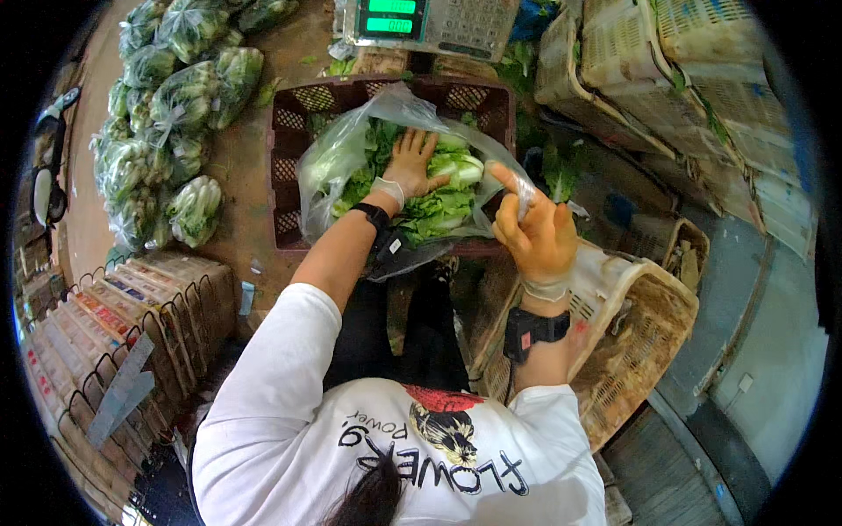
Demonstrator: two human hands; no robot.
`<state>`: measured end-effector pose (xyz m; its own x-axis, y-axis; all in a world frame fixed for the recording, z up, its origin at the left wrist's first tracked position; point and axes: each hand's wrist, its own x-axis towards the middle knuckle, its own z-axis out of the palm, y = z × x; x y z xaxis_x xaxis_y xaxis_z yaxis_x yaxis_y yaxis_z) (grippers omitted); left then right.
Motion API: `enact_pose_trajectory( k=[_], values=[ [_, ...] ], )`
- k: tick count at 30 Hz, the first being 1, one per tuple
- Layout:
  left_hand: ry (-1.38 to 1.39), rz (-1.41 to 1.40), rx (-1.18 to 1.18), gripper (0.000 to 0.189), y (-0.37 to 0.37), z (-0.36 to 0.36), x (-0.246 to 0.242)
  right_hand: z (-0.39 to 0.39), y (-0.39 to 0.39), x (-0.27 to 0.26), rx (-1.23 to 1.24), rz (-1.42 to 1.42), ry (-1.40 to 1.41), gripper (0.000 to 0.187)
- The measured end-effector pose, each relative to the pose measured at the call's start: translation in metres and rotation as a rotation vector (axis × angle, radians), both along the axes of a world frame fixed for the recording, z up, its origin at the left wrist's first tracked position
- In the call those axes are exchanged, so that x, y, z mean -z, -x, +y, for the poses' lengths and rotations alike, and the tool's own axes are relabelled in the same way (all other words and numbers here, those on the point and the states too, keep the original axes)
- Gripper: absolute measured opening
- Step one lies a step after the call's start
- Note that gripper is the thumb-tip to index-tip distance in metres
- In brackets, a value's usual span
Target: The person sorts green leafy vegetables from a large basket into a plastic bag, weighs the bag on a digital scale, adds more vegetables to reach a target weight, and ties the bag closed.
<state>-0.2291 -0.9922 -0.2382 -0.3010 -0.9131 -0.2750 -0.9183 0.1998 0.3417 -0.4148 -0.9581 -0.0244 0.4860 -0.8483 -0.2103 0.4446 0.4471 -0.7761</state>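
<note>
A clear plastic bag (342,141) lies spread inside a dark red plastic crate (283,227) before me. Leafy greens with pale stalks, like small Chinese cabbages (454,169), fill its mouth. My left hand (411,164), in a thin translucent glove, presses palm-down on the leaves with its fingers apart. At the bag's right rim is my right hand (536,227), also gloved. Its index finger points into the bag's mouth while the other fingers curl, and the film of the rim runs across it. Parts of the greens are hidden under my left hand and the film.
A digital scale (454,26) with a lit green display stands beyond the crate. Bagged greens (184,85) are heaped at the left. Stacked pale crates (612,52) rise at far right; a dirty white crate (631,355) sits near my right arm. Wire-handled boxes (151,296) stand left.
</note>
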Motion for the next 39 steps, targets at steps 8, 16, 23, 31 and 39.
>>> enact_pose_trajectory(
  k=[8, 16, 23, 31, 39],
  values=[
    [0.140, 0.413, 0.089, 0.066, -0.035, -0.006, -0.090, 0.013, -0.009, 0.013, 0.033, -0.255, -0.090, 0.075],
    [-0.125, -0.267, 0.287, 0.105, -0.009, 0.038, -0.103, 0.029, 0.005, 0.003, 0.061, -0.090, -0.077, 0.091],
    [-0.117, -0.328, 0.319, 0.109, -0.021, 0.044, -0.046, 0.047, 0.009, 0.019, 0.232, -0.192, -0.182, 0.085],
    [0.155, 0.200, 0.237, 0.085, -0.035, 0.045, -0.106, 0.043, 0.022, 0.022, 0.112, -0.028, 0.022, 0.070],
    [0.043, -0.058, -0.107, 0.020, 0.057, -0.001, -0.074, 0.049, 0.010, 0.024, 0.244, -0.120, -0.046, 0.062]
  ],
)
